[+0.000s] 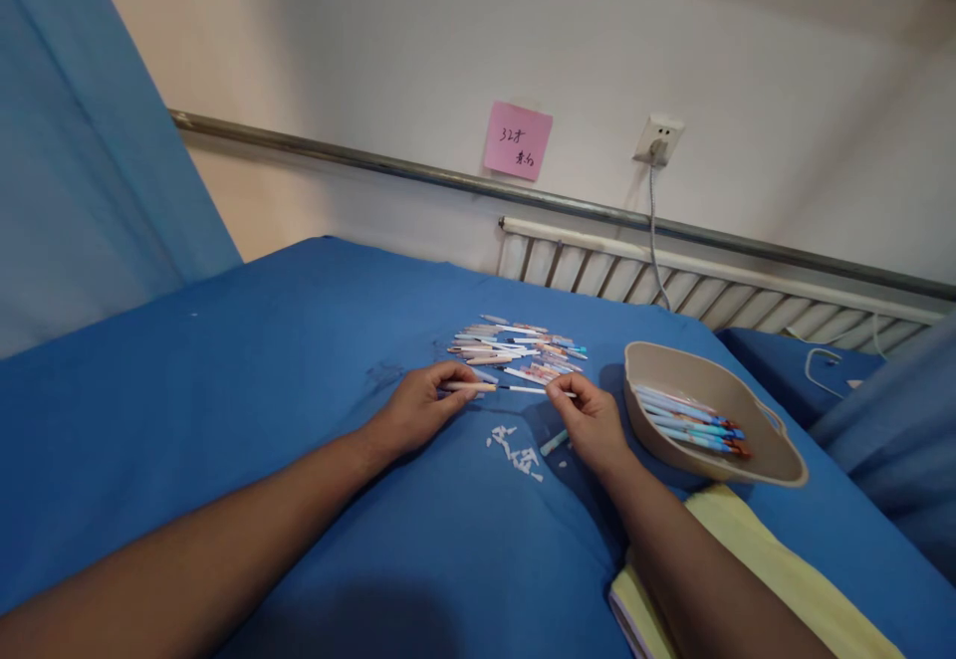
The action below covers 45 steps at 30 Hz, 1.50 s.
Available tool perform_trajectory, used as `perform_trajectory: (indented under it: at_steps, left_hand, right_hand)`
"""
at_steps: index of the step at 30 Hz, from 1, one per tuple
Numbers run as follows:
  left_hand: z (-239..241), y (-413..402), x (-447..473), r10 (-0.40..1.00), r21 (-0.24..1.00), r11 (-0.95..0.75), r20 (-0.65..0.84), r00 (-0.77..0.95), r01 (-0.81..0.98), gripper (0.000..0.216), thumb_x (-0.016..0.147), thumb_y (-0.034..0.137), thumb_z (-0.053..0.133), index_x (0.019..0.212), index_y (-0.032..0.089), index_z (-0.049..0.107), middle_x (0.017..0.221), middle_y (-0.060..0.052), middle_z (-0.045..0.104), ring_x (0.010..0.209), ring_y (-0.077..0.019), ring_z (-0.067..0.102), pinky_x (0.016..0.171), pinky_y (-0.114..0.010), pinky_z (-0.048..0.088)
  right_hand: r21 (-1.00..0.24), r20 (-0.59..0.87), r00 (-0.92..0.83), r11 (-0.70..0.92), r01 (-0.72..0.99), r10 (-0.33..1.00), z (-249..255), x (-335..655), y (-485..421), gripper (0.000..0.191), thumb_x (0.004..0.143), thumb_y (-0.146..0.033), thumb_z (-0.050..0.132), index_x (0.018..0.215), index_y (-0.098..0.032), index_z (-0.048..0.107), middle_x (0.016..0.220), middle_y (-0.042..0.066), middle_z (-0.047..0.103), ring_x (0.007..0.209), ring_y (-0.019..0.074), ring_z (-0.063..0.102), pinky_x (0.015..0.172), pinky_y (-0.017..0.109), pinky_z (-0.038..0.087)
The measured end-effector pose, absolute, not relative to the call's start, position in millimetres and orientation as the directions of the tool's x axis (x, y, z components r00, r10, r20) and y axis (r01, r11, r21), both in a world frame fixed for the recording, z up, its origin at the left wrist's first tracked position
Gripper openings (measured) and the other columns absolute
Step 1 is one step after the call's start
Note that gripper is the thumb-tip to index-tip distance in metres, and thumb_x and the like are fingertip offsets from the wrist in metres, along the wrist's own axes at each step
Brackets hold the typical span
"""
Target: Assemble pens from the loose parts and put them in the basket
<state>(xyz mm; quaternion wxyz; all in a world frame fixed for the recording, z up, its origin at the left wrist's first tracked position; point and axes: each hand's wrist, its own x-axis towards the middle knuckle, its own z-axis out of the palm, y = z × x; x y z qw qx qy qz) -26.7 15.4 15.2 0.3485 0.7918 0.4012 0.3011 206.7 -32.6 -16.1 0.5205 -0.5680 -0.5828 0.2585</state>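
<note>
We see both forearms stretched forward, resting low on the blue cloth (284, 360). The left hand (422, 405) pinches a white pen barrel (470, 386) and the right hand (590, 420) pinches a thin refill (527, 389). Barrel and refill are lined up end to end, just in front of the pen pile (515, 345).

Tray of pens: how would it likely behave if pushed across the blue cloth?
The tray looks like thin plastic, so probably light. On soft cloth it may drag rather than slide. Its pens would likely roll.
</note>
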Motion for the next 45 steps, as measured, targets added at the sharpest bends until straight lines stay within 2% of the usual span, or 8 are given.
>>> perform_trajectory:
  at_steps: [8, 13, 15, 19, 30, 35, 41, 45]
  left_hand:
    - [16, 14, -25, 0.848, 0.805, -0.428, 0.198, 0.492, 0.412, 0.022, 0.081, 0.028, 0.053, 0.096, 0.019, 0.066, 0.095, -0.003, 0.068, 0.088, -0.0177, 0.06, 0.082, -0.03, 0.044]
    - [12, 9, -21, 0.839, 0.801, -0.445, 0.216, 0.5, 0.4, 0.017, 0.076, 0.026, 0.057, 0.088, 0.018, 0.066, 0.089, -0.003, 0.067, 0.083, -0.017, 0.06, 0.079, -0.029, 0.045]
    - [11, 6, -19, 0.857, 0.806, -0.427, 0.215, 0.468, 0.411, 0.017, 0.074, 0.027, 0.06, 0.086, 0.017, 0.065, 0.087, -0.002, 0.066, 0.08, -0.0164, 0.06, 0.076, -0.029, 0.046]
    - [12, -2, -15, 0.87, 0.809, -0.406, 0.201, 0.449, 0.425, 0.017, 0.073, 0.032, 0.062, 0.082, 0.017, 0.064, 0.078, 0.0, 0.064, 0.073, -0.0152, 0.058, 0.069, -0.026, 0.046]
    - [14, -9, -12, 0.851, 0.856, -0.369, 0.154, 0.501, 0.363, 0.021, 0.075, 0.037, 0.062, 0.078, 0.016, 0.064, 0.075, -0.001, 0.064, 0.068, -0.0142, 0.057, 0.063, -0.024, 0.045]
    - [13, -2, -17, 0.844, 0.807, -0.408, 0.154, 0.515, 0.427, 0.018, 0.075, 0.035, 0.061, 0.077, 0.017, 0.063, 0.075, 0.0, 0.064, 0.069, -0.0144, 0.057, 0.063, -0.024, 0.044]
    - [12, 10, -27, 0.809, 0.624, -0.529, 0.168, 0.563, 0.575, 0.019, 0.079, 0.038, 0.055, 0.08, 0.02, 0.062, 0.077, 0.0, 0.062, 0.07, -0.0159, 0.055, 0.062, -0.024, 0.04]
    - [11, 12, -27, 0.752, 0.536, -0.623, 0.209, 0.625, 0.57, 0.024, 0.08, 0.043, 0.055, 0.081, 0.02, 0.062, 0.081, -0.002, 0.062, 0.078, -0.0186, 0.055, 0.069, -0.027, 0.041]
  right_hand:
    - [-0.886, 0.315, 0.17, 0.226, 0.405, 0.934, -18, 208, -32, 0.025, 0.076, -0.041, 0.055, 0.069, -0.018, 0.06, 0.062, -0.001, 0.055, 0.057, 0.0125, 0.047, 0.054, 0.023, 0.037]
    - [-0.868, 0.275, 0.037, 0.231, 0.44, 0.961, -19, 200, -36, 0.025, 0.081, -0.041, 0.051, 0.071, -0.02, 0.06, 0.059, -0.001, 0.057, 0.055, 0.0132, 0.049, 0.054, 0.024, 0.038]
    - [-0.869, 0.254, -0.038, 0.245, 0.43, 0.966, -20, 195, -39, 0.023, 0.084, -0.039, 0.047, 0.08, -0.021, 0.06, 0.061, -0.001, 0.059, 0.056, 0.0139, 0.052, 0.056, 0.025, 0.04]
    - [-0.9, 0.251, -0.129, 0.28, 0.334, 0.959, -19, 184, -45, 0.024, 0.088, -0.038, 0.041, 0.101, -0.023, 0.052, 0.066, -0.001, 0.06, 0.061, 0.0151, 0.055, 0.062, 0.027, 0.043]
    - [-0.983, 0.131, -0.204, 0.154, 0.104, 0.97, -15, 173, -53, 0.036, 0.088, -0.05, 0.036, 0.106, -0.021, 0.046, 0.057, -0.005, 0.054, 0.053, 0.0125, 0.05, 0.054, 0.024, 0.04]
    - [-0.992, 0.09, -0.104, 0.099, 0.079, 0.99, -15, 186, -43, 0.034, 0.082, -0.051, 0.045, 0.093, -0.02, 0.053, 0.05, -0.006, 0.052, 0.046, 0.0106, 0.046, 0.049, 0.022, 0.036]
    - [-1.0, -0.004, 0.144, -0.003, -0.006, 0.99, -18, 215, -25, 0.034, 0.07, -0.052, 0.056, 0.076, -0.018, 0.056, 0.044, -0.006, 0.05, 0.038, 0.0086, 0.039, 0.042, 0.021, 0.03]
    - [-0.999, -0.034, 0.273, -0.032, -0.012, 0.961, -20, 220, -20, 0.035, 0.066, -0.051, 0.058, 0.074, -0.017, 0.057, 0.046, -0.005, 0.052, 0.037, 0.0084, 0.041, 0.039, 0.02, 0.03]
